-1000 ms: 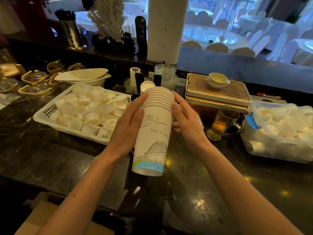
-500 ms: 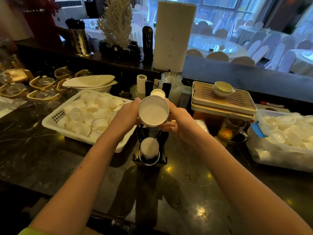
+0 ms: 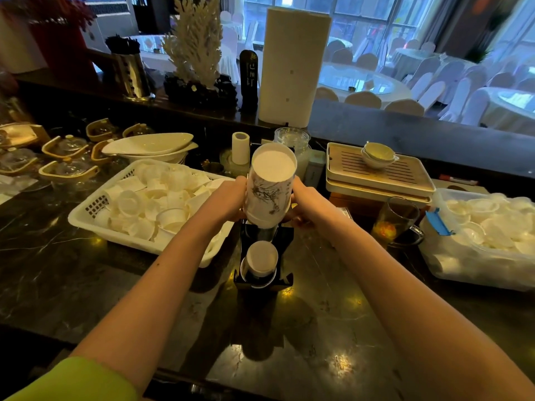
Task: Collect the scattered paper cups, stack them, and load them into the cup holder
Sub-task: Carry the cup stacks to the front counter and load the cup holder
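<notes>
A stack of printed white paper cups (image 3: 268, 195) stands inverted, bottom up, its lower end at the top of the black cup holder (image 3: 263, 256). My left hand (image 3: 223, 199) grips the stack's left side and my right hand (image 3: 307, 205) grips its right side. A white cup bottom (image 3: 262, 259) shows at the holder's lower opening. The stack's rims are hidden by my hands and the holder.
A white basket (image 3: 86, 218) of small white cups sits left of the holder. At the right are a glass mug (image 3: 398, 219) and a clear tub (image 3: 463, 267) of cups. A tea tray (image 3: 376, 172), a jar and dishes stand behind.
The stack was turned over from lying tilted in my hands to bottom up, then lowered onto the holder's top. Both hands slid down its sides.
</notes>
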Tool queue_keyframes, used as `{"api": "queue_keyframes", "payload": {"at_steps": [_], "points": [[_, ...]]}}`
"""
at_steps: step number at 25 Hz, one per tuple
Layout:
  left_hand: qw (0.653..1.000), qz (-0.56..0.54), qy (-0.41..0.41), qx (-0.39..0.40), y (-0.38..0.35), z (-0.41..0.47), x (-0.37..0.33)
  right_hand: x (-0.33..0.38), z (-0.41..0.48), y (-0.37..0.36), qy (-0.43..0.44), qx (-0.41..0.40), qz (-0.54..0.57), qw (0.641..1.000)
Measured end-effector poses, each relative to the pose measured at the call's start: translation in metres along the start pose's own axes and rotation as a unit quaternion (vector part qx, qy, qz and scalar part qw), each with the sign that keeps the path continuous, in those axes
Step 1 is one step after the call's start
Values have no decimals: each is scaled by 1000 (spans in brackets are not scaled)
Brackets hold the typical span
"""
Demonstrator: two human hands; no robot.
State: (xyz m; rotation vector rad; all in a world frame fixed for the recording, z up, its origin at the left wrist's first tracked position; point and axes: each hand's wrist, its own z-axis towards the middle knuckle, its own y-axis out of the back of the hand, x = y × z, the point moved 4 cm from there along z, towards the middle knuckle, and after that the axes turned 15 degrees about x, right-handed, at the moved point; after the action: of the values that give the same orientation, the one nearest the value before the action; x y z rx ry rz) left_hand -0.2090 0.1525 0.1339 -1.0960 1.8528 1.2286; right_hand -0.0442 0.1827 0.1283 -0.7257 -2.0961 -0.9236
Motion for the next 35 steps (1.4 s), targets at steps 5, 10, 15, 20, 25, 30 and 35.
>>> {"api": "queue_keyframes", "payload": {"at_steps": [5,10,15,20,25,30,35], "points": [[1000,-16,26,5,-4,7,4,-6,11,0,-24,9,-11,1000],[996,-50,48,53,-14,9,19,-16,24,-2,-42,-4,-38,998],[994,-107,11,11,-20,17,44,-27,24,-2,-18,-3,-24,1000],[978,-35,-203,-42,-34,3,49,-24,3,-4,211,-63,3,976],[975,-39,-212,-61,-38,2,45,-25,0,-18,286,-78,-54,954],[975,-35,-212,-48,-37,8,45,-27,4,-18,278,-85,-48,956],[974,-47,-217,-39,-41,-1,48,-28,-4,-30,279,-110,-51,953]]}}
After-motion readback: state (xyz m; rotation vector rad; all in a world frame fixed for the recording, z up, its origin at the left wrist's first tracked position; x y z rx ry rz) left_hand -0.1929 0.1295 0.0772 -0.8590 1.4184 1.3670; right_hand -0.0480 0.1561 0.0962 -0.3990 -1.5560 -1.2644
